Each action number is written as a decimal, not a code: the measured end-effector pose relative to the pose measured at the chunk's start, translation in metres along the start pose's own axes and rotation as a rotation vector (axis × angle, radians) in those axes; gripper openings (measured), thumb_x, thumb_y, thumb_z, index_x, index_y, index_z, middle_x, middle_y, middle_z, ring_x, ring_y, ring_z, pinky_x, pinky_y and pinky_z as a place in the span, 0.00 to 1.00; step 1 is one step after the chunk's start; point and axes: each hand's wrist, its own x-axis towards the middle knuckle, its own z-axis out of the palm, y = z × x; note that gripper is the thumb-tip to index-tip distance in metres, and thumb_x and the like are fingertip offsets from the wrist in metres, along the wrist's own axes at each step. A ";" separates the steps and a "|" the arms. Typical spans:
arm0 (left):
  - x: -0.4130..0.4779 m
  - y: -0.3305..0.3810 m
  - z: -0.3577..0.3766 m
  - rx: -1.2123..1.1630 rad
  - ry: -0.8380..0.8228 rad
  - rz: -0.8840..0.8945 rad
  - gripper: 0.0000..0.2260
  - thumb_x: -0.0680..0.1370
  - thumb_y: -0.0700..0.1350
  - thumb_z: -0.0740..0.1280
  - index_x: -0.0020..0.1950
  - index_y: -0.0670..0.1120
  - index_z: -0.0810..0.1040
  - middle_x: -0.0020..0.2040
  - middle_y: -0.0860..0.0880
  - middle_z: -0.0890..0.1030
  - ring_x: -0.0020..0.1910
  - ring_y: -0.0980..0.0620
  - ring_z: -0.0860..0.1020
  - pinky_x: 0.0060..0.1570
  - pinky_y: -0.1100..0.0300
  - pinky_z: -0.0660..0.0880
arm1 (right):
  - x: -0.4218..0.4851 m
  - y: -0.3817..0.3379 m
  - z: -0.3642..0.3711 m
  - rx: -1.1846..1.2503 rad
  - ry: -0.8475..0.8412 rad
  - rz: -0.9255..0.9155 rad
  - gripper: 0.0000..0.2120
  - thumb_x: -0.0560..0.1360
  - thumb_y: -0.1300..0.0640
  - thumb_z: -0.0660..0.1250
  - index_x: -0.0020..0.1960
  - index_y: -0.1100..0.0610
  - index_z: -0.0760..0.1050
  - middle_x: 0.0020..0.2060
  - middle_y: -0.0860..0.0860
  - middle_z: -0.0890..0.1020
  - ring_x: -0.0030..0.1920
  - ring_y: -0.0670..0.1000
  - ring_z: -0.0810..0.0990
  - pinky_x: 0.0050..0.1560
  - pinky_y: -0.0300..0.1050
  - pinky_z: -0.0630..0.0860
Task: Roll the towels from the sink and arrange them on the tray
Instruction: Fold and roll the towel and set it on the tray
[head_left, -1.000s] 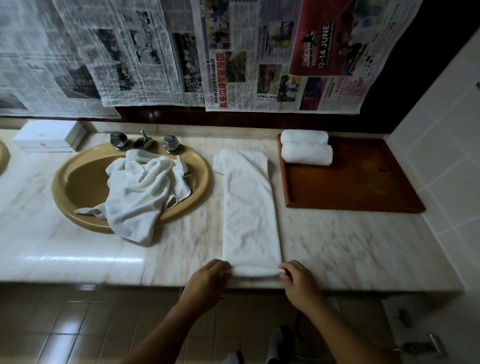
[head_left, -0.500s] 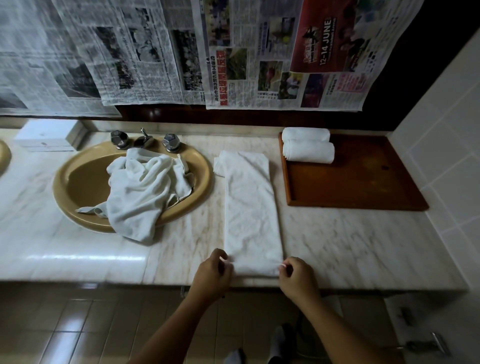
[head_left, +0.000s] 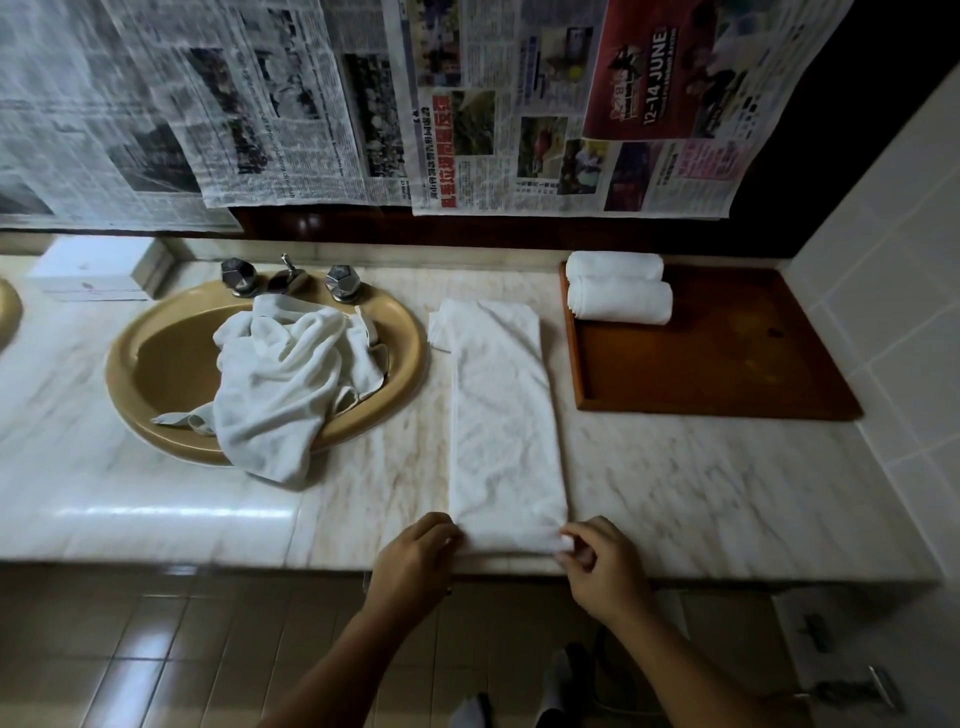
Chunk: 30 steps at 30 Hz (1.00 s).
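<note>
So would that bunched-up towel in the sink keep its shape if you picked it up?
Probably not. The crumpled towel looks soft and floppy: it sags in folds and drapes over the sink rim, so it would likely hang limp. Probably light, though I can't tell if it's wet.

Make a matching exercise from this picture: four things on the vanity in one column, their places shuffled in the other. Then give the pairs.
Things
1. crumpled towels
2. folded towel
3. rolled towels
4. white box

Places
A. back left corner of the tray
B. back of the counter, left of the taps
C. heaped in the sink, draped over its front rim
D. flat on the counter between sink and tray

Pairs: 1-C, 2-D, 3-A, 4-B
</note>
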 end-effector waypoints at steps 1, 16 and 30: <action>-0.003 -0.001 -0.002 0.013 -0.019 0.022 0.07 0.81 0.51 0.67 0.56 0.52 0.81 0.57 0.59 0.79 0.45 0.56 0.80 0.35 0.57 0.78 | -0.001 -0.001 -0.001 -0.003 -0.024 -0.001 0.15 0.69 0.64 0.77 0.51 0.50 0.81 0.45 0.38 0.76 0.42 0.37 0.78 0.42 0.24 0.72; 0.005 -0.002 -0.004 -0.150 -0.083 -0.152 0.09 0.79 0.51 0.68 0.59 0.55 0.77 0.54 0.62 0.75 0.39 0.61 0.78 0.39 0.61 0.77 | 0.008 0.000 0.007 -0.143 -0.098 0.103 0.09 0.82 0.55 0.62 0.61 0.53 0.77 0.54 0.46 0.76 0.51 0.47 0.76 0.50 0.39 0.70; 0.023 0.003 -0.005 -0.117 -0.122 -0.284 0.06 0.83 0.50 0.64 0.47 0.52 0.76 0.39 0.56 0.77 0.38 0.59 0.75 0.38 0.66 0.68 | 0.026 -0.020 0.011 -0.257 -0.127 0.297 0.11 0.82 0.47 0.58 0.48 0.53 0.74 0.46 0.48 0.74 0.44 0.49 0.75 0.45 0.44 0.71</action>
